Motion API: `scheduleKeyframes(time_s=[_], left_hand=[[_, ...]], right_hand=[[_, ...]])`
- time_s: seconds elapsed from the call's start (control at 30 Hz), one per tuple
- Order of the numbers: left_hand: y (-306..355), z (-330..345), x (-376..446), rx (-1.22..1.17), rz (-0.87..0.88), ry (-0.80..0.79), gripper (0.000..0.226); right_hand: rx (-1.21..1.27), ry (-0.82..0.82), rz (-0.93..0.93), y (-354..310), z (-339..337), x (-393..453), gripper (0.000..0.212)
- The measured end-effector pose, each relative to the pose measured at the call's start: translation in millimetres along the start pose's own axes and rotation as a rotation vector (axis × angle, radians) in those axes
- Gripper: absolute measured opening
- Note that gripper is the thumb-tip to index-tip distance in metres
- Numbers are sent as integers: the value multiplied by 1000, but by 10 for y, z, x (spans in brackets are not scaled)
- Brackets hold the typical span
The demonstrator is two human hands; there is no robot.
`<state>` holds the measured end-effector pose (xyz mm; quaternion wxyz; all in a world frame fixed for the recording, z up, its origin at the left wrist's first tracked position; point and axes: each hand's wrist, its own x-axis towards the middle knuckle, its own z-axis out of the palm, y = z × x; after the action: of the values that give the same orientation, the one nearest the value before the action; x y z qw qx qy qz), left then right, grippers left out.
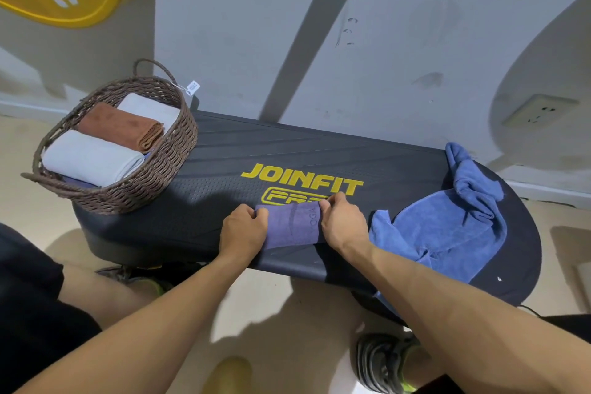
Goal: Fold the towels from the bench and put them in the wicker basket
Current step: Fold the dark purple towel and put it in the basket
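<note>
Both hands were down on the purple towel (292, 225), which lay folded small near the front edge of the bench (224, 150), right under the yellow lettering. The left hand (244, 229) pinched its left end with curled fingers, the right hand (342, 224) pinched the right end, thumb over the top corner. It looked soft and light, a limp cloth that would sag and spring open unless carried by both ends or scooped from below with the fold kept shut. No slipperiness to worry over; the textured bench top probably gripped it a little.

The wicker basket (153, 176) stood on the left end of the bench, well apart from the hands, already holding two pale towels (92, 157) and a brown towel (121, 125), so room inside seemed tight; the near gap looked the likeliest slot. Between hands and basket the bench surface lay open for a slide or lift. On the right end sprawled the blue towel (447, 227), unfolded, one part hanging over the front edge, just beside the right wrist.
</note>
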<state>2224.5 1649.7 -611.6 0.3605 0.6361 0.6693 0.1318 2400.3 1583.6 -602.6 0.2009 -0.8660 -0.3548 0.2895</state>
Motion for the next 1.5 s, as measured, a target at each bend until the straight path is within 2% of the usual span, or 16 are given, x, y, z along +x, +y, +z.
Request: scheduleKeyframes(time_s=[0.13, 0.27, 0.4, 0.5, 0.6, 0.7, 0.77, 0.83, 0.9, 0.93, 1.0, 1.07, 1.13, 1.23, 1.4, 1.5], left_hand=[[0, -11, -8, 68, 42, 34, 35], [-52, -81, -55, 238, 86, 64, 43], [79, -151, 15, 343, 30, -125, 63], [145, -179, 51, 24, -143, -275, 54], [141, -178, 14, -396, -367, -300, 43], [157, -138, -24, -531, -480, -321, 47], [194, -128, -32, -618, -492, -347, 42], [238, -146, -48, -650, -369, -330, 35], [308, -219, -59, -506, -79, -318, 33], [374, -282, -75, -415, 57, -337, 35], [552, -431, -104, -325, 218, -391, 41], [740, -612, -93, -325, 277, -439, 48], [913, -843, -50, -241, 347, -481, 46], [1094, -1266, 42, -40, 467, -510, 34], [1054, -1902, 332, -143, 460, -746, 35], [929, -2215, 619, -3, 496, -826, 26]], right_hand=[[-48, 26, 17, 23, 2, 24, 29], [-134, 64, -6, 50, -8, 46, 42], [-171, 32, -12, 52, -15, 83, 44], [-155, -11, -16, 59, -34, 111, 44], [-132, -46, 1, 67, -68, 151, 45], [-119, -88, 39, 62, -112, 152, 45], [-118, -106, 44, 35, -157, 120, 41], [-140, -88, -38, -42, -257, 66, 40], [-140, -102, -265, -215, -404, 23, 62], [-77, -159, -359, -341, -493, 5, 75], [111, -360, -396, -616, -697, -54, 88], [225, -557, -387, -818, -854, -121, 83], [270, -587, -443, -935, -929, -193, 70], [386, -610, -529, -1035, -910, -316, 37], [372, -608, -461, -1133, -678, -468, 26], [313, -593, -469, -1231, -436, -565, 30]])
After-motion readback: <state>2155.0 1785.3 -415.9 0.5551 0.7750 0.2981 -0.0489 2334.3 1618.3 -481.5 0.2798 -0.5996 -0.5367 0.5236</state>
